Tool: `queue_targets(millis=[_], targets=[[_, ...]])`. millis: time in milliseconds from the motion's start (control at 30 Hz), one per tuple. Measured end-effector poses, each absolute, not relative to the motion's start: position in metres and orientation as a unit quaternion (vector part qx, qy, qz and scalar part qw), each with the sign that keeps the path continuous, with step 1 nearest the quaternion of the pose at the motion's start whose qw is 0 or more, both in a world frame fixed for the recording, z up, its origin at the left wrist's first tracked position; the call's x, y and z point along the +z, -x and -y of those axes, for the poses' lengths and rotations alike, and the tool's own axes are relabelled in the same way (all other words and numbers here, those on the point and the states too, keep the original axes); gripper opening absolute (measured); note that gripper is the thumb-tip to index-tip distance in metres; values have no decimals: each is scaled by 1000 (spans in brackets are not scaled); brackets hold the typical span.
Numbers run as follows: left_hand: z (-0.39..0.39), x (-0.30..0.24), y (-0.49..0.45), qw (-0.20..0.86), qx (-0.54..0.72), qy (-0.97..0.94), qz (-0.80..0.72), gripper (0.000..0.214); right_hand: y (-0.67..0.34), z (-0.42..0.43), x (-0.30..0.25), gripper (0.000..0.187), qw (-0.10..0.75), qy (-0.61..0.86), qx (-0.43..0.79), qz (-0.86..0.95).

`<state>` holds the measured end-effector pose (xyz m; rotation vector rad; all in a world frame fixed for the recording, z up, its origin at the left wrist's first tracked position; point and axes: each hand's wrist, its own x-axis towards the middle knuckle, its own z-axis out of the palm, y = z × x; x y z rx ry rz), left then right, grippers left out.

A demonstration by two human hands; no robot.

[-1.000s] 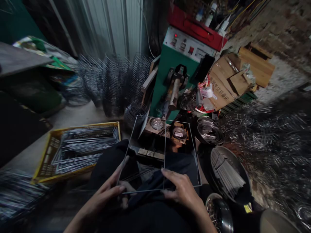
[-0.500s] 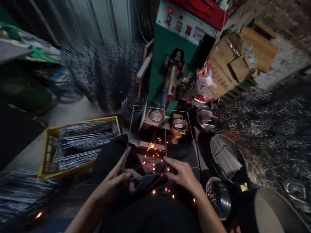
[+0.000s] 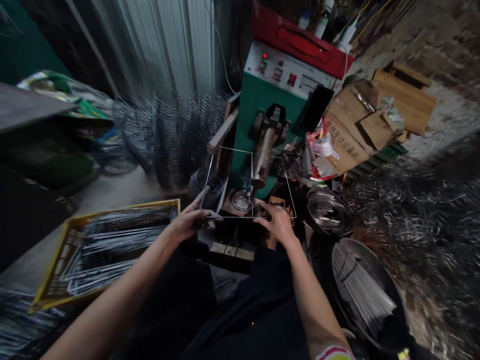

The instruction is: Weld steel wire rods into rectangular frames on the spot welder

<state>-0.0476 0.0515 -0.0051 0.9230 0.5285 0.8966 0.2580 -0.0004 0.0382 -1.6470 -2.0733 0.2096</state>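
Note:
A rectangular wire frame [image 3: 232,217] with a wire down its middle is held up in front of the green spot welding machine [image 3: 245,130]. My left hand [image 3: 190,219] is closed on its near left corner. With fingers and thumb, my right hand [image 3: 279,224] pinches the near side close to the middle wire. That wire reaches the tip below the machine's metal electrode arm [image 3: 264,155]; whether they touch, I cannot tell. A round dish of small shiny metal pieces [image 3: 241,201] sits under the frame.
At left stands a yellow crate [image 3: 67,240] of bent wire frames. Stacks of wire racks [image 3: 174,145] line the metal wall. On the right are a coil of wire [image 3: 326,210], a dark pan [image 3: 397,285] with straight rods, and a cardboard box [image 3: 348,127]. One spark glows low.
Both hands have carried the wire frame forward, up to the machine's electrode arm. The many orange sparks over the lap have nearly all gone. The view has shifted a little.

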Motion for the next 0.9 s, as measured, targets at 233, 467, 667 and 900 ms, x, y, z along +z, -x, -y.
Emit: queue_targets(millis=[233, 467, 667, 900], targets=[[-86, -3, 45, 758, 416, -435, -250, 102, -266, -37, 35, 43, 294, 577, 85, 757], [-98, -4, 46, 761, 433, -419, -239, 102, -262, -48, 34, 44, 291, 581, 55, 758], [-101, -7, 47, 763, 441, -409, -236, 103, -259, -51, 36, 37, 292, 579, 52, 759], [-102, -11, 48, 764, 427, -431, -221, 102, -263, -48, 31, 39, 294, 588, 55, 751]])
